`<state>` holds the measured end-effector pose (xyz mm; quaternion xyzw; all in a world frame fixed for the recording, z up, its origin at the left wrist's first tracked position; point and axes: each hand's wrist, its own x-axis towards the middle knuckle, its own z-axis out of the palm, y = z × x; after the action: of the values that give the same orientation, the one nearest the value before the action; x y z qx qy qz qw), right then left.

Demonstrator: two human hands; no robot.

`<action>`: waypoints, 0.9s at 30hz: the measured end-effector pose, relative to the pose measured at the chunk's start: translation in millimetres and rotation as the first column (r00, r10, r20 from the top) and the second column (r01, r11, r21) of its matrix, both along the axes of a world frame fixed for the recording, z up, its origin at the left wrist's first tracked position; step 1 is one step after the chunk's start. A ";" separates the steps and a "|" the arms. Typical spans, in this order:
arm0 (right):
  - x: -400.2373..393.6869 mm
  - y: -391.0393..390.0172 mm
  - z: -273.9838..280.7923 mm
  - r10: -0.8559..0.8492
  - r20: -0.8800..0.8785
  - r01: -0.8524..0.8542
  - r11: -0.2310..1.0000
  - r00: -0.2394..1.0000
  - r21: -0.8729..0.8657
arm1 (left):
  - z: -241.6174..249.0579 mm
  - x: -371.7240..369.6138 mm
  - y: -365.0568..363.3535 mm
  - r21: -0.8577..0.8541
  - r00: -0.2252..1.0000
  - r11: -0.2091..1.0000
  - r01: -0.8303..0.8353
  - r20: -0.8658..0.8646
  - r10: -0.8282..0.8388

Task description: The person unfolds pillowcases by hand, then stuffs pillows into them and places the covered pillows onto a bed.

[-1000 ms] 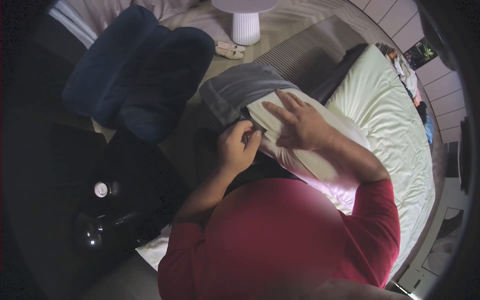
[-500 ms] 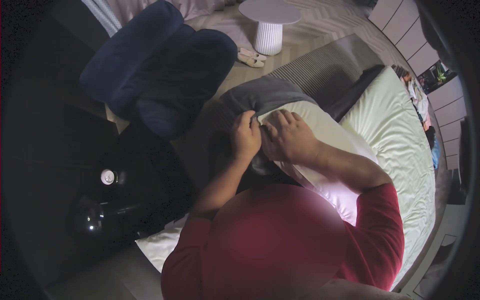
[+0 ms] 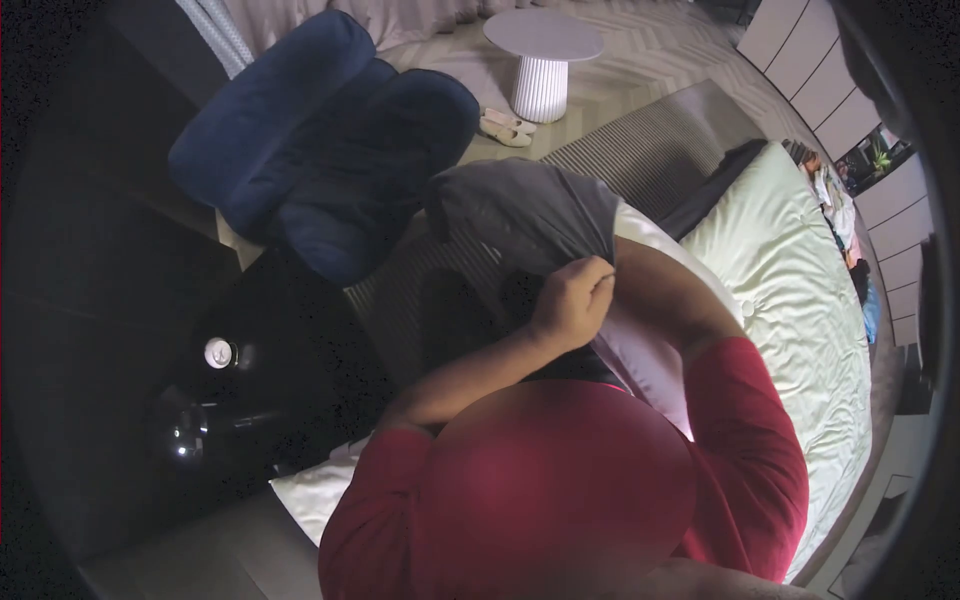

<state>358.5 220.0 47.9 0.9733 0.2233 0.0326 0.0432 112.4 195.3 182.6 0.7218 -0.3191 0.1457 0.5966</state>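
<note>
Head camera showed us with a grey cover part of the way over a pale pillow, the two held out in front of our red top, beside the left edge of the bed; whether the pillow rested on that edge we could not tell. We judged the step in hand to be drawing the cover along the pillow, for its far end was hidden in grey while the part toward the bed lay bare. Our left hand was closed, thumb and fingers pinching the cover's hem. Our right hand was out of sight: the right forearm ran in under the hem, so we could not tell whether those fingers were spread, pressed together or gripping the pillow inside. The next move, as we saw it, called for a firm left pinch, the corner settled within, and the hem brought along evenly without bunching. Beyond lay a ribbed mat, with pale shoes near its far long edge
</note>
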 end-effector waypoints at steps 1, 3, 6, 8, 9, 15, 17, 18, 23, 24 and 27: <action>6.9 8.3 -9.4 -0.021 -0.006 0.021 1.000 1.000 0.000 | 0.7 -3.9 -4.4 0.006 0.999 0.999 0.038 -0.011 -0.038; -5.8 10.3 -29.9 -0.056 -0.021 0.057 0.998 0.998 0.002 | 3.3 -12.3 -10.9 0.014 0.995 0.996 0.091 -0.030 -0.090; -87.5 -33.1 -40.5 -0.105 -0.047 0.105 0.994 0.993 0.008 | 14.2 -24.0 -11.4 -0.025 0.983 0.988 0.155 -0.097 -0.157; 9.7 4.4 -20.5 -0.138 -0.067 0.140 0.990 0.988 0.014 | 21.8 -28.8 -10.7 -0.019 0.981 0.987 0.158 -0.113 -0.159; 32.2 -10.4 -22.7 -0.154 -0.078 0.156 0.988 0.985 0.016 | 26.7 -31.1 -10.1 -0.018 0.980 0.988 0.156 -0.119 -0.158; -34.6 -112.2 -111.2 -0.261 -0.118 0.264 0.964 0.958 0.013 | 59.8 -23.7 -5.1 -0.030 0.976 0.979 0.201 -0.079 -0.202; -61.2 -101.9 -137.8 -0.301 -0.135 0.306 0.952 0.944 0.012 | 66.5 -21.7 -2.4 -0.012 0.972 0.976 0.216 -0.092 -0.216; -76.3 -123.0 -145.2 -0.323 -0.144 0.327 0.945 0.935 0.009 | 69.4 -22.4 -2.0 -0.010 0.970 0.975 0.222 -0.096 -0.222; -116.3 -241.0 -103.5 -0.431 -0.174 0.438 0.899 0.885 0.000 | 76.2 -26.4 -1.9 0.011 0.949 0.955 0.296 -0.119 -0.292; -112.3 -235.8 -80.0 -0.453 -0.183 0.460 0.888 0.873 -0.002 | 76.2 -27.3 -2.2 0.014 0.946 0.952 0.305 -0.124 -0.301; -104.7 -195.9 26.9 -0.503 -0.220 0.513 0.858 0.836 -0.016 | 74.5 -28.8 -2.9 -0.012 0.938 0.953 0.304 -0.170 -0.301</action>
<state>253.8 24.1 74.9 0.9959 -0.0402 -0.0812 0.0048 83.6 192.4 257.1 0.6783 -0.3753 -0.0122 0.6316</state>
